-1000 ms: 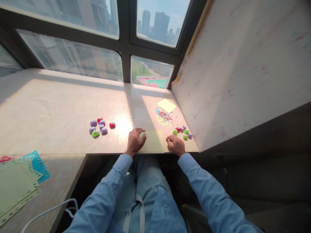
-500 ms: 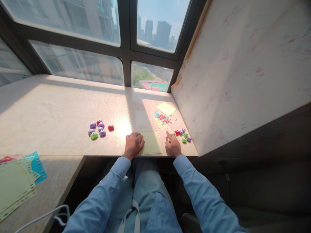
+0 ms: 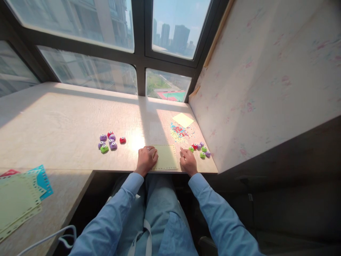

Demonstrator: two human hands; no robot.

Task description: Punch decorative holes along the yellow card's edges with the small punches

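A pale yellow sheet of paper (image 3: 166, 156) lies at the sill's front edge, with small punched holes along its visible borders. My left hand (image 3: 147, 158) is closed at the sheet's left side, its fingers curled over that edge; the palm side is hidden. Just off the right edge of the paper rests my right hand (image 3: 188, 161), index finger stretched out and the others bent, with nothing visible in it. Several small craft punches (image 3: 203, 149) in green, purple and red sit beside it. Beyond the fingertips is a heap of tiny red, blue and yellow paper bits (image 3: 179, 131).
A smaller yellow paper (image 3: 183, 120) lies behind the bits. More craft punches (image 3: 112, 143) are grouped on the left. Punched sheets (image 3: 18, 199) and a white cable (image 3: 53, 236) are on the lower left surface. A wall (image 3: 255, 89) bounds the right, a window the back.
My right hand has shifted slightly left, nearer the sheet's right edge. My left hand and the sheet stay in place. The view has shifted slightly.
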